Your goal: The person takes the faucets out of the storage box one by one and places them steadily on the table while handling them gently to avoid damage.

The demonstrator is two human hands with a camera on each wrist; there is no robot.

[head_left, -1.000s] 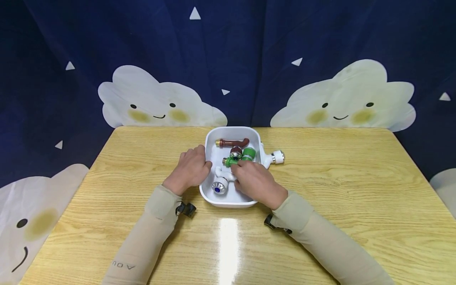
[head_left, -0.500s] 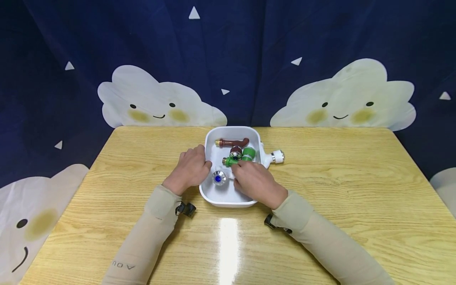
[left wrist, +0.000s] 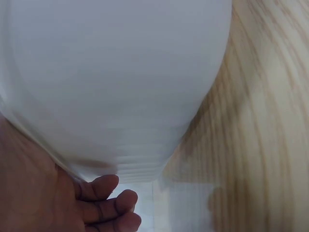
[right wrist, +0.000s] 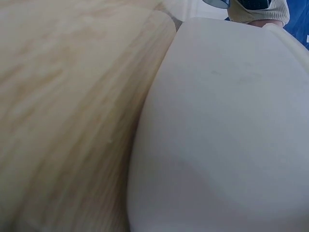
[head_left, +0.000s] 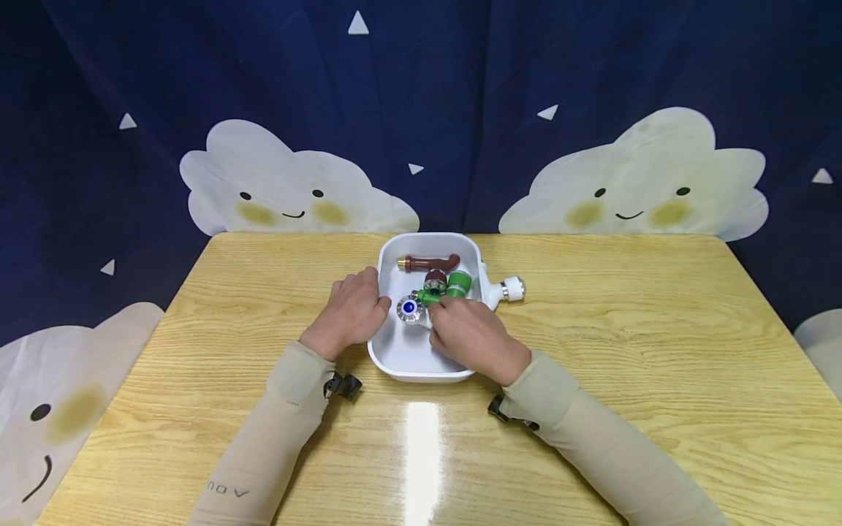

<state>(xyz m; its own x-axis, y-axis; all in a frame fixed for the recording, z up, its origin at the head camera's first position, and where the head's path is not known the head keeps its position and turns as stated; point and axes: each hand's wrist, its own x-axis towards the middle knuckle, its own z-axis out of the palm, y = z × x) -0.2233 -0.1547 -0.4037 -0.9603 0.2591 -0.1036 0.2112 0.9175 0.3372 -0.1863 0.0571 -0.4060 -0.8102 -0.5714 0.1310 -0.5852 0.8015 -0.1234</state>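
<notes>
A white plastic basin stands on the table, and my left hand grips its left rim. In the left wrist view the fingers of that hand curl outside the basin wall. My right hand reaches over the right rim and holds a white water tap by its body, largely hidden under the hand. The tap's silver knob with a blue centre points up. Behind it in the basin lie a green tap and a brown tap. The right wrist view shows only the basin's outer wall near that hand.
Another white tap sticks out beyond the basin's right side. The wooden table ends at the back against a dark blue curtain with cloud prints. A camera mount sits at the left wrist.
The white tap's knob has swung away from me, from the basin's near left up to beside the green tap, turning its blue centre upward. Both hands have stayed nearly in place.
</notes>
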